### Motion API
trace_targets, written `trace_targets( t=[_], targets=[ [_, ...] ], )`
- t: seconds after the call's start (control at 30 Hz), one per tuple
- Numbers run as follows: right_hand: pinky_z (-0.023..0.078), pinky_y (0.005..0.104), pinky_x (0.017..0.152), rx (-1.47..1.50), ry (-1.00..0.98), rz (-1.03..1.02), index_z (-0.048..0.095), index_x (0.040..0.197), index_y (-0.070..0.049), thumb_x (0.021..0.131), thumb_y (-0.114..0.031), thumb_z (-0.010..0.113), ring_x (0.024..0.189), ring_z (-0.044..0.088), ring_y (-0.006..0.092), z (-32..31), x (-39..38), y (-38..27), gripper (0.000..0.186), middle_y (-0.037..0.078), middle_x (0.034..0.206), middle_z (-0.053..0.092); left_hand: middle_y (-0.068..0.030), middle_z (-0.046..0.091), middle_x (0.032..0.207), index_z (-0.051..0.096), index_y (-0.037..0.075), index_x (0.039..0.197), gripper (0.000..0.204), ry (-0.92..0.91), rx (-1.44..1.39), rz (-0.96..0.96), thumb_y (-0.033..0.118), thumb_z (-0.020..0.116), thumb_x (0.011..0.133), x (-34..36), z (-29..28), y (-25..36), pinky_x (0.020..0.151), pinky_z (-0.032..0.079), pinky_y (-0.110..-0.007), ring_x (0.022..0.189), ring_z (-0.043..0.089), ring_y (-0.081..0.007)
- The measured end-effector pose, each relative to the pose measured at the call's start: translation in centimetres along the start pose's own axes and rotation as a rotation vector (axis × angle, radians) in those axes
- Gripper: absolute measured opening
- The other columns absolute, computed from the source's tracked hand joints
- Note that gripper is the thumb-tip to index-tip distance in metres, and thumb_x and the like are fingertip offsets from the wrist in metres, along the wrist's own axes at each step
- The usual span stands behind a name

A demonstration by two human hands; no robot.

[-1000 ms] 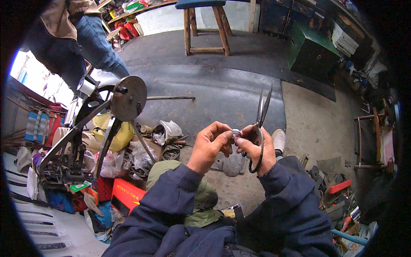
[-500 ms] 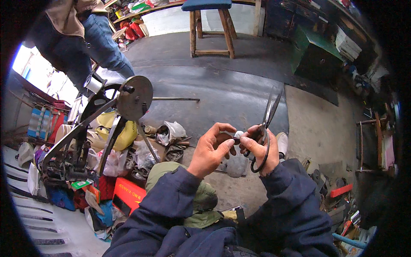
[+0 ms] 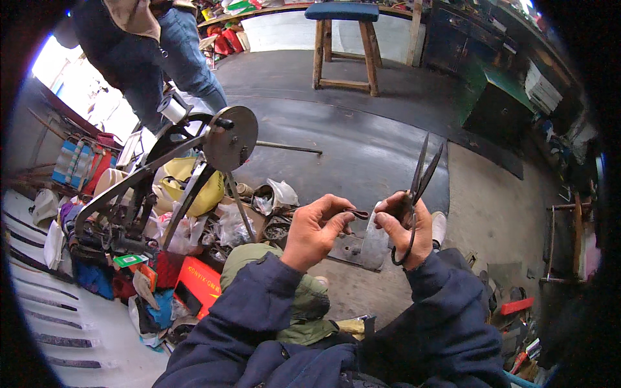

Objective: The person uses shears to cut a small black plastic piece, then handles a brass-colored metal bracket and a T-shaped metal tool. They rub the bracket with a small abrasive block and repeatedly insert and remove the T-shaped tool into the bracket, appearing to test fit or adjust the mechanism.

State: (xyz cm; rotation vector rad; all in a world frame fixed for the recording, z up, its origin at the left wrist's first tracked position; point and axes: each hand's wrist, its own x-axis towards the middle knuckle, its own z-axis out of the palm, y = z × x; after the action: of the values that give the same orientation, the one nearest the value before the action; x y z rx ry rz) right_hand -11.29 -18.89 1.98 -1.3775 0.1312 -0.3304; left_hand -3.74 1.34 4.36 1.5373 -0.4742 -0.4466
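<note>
My left hand (image 3: 315, 231) is closed, pinching a small dark strip (image 3: 356, 213) that looks folded into a loop between thumb and forefinger. To its right, my right hand (image 3: 412, 227) grips a pair of scissors (image 3: 423, 173). Their black handle loops round my fingers, and the slightly parted blades point up and away from me. The strip and the scissors are apart. Just below and between my hands stands a grey, round-ended metal piece (image 3: 374, 244); its upper part lies close to my right fingertips.
At left stands a hand-cranked sewing machine (image 3: 231, 138) with a big wheel. Bags, a yellow bag (image 3: 197, 187) and a red box (image 3: 196, 284) crowd its base. Beyond are a standing person (image 3: 187, 55) and a blue-topped stool (image 3: 343, 11). A green box (image 3: 498, 97) sits far right.
My hands have drawn apart, and the dark strip stays in my left fingers. The scissors have moved right with my right hand. The surroundings have shifted rightward in view.
</note>
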Motion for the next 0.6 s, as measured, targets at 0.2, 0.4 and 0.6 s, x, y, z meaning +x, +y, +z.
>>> trace_targets(
  t=[0.2, 0.4, 0.6],
  targets=[
    [0.050, 0.0284, 0.076, -0.288, 0.027, 0.126, 0.063, 0.104, -0.001, 0.097, -0.014, 0.075, 0.081, 0.062, 0.0118, -0.5, 0.6, 0.0, 0.020, 0.004, 0.086, 0.066, -0.0045, 0.075, 0.099, 0.069, -0.002, 0.114, 0.012, 0.091, 0.007, 0.015, 0.003, 0.068, 0.102, -1.6, -2.2, 0.9, 0.076, 0.056, -0.026, 0.082, 0.068, -0.0091],
    [0.050, 0.0290, 0.078, -0.533, -0.171, 0.025, 0.065, 0.103, 0.001, 0.095, -0.020, 0.075, 0.082, 0.061, 0.0137, 0.1, 0.8, -0.3, 0.025, 0.008, 0.085, 0.066, -0.0096, 0.076, 0.094, 0.075, 0.002, 0.111, 0.016, 0.108, 0.307, 0.128, 0.011, 0.073, 0.097, -3.2, -4.2, 0.7, 0.076, 0.056, -0.027, 0.082, 0.069, -0.0107],
    [0.052, 0.0310, 0.086, -0.270, -0.368, 0.073, 0.065, 0.118, -0.002, 0.094, -0.009, 0.077, 0.095, 0.063, 0.0151, 2.7, 0.4, -0.6, 0.028, 0.003, 0.106, 0.068, -0.0215, 0.074, 0.090, 0.074, 0.002, 0.103, 0.018, 0.046, 0.334, 0.255, 0.016, 0.074, 0.091, -4.9, -5.2, -0.5, 0.074, 0.056, -0.042, 0.080, 0.073, -0.0329]
  ],
)
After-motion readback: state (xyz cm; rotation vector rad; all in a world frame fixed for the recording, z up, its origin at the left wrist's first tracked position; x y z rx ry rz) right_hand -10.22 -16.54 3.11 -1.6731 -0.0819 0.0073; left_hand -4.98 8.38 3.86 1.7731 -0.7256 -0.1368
